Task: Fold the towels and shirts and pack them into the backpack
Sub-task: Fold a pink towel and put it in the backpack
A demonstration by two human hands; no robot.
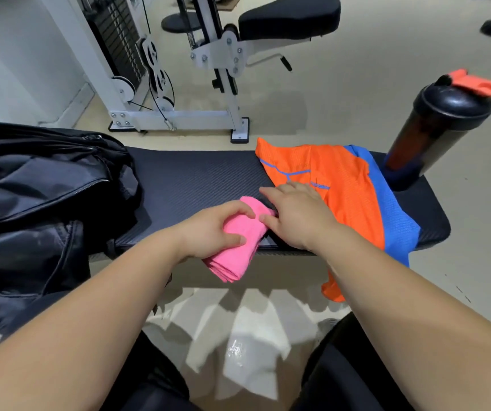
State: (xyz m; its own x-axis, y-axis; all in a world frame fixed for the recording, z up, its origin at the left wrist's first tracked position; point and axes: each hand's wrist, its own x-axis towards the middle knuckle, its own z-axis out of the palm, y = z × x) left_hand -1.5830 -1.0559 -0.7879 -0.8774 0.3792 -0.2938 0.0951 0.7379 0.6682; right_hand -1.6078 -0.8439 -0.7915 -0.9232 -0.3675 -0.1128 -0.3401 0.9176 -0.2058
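Your left hand (217,229) grips the folded pink towel (238,253) at the near edge of the bench (197,179), fingers curled round it. The towel's lower end hangs past that edge, and your hand hides its middle. Your right hand (294,216) lies flat beside it, fingers straight and close together. Its thumb touches the towel's far end and its palm covers part of the orange and blue shirt (345,200). The shirt is spread toward the right end and droops over the near edge. The black backpack (45,185) sits on the left end, cut off by the frame, and you cannot tell where its opening is. A dark bottle (439,126) stands at the far right corner, its base hard to make out
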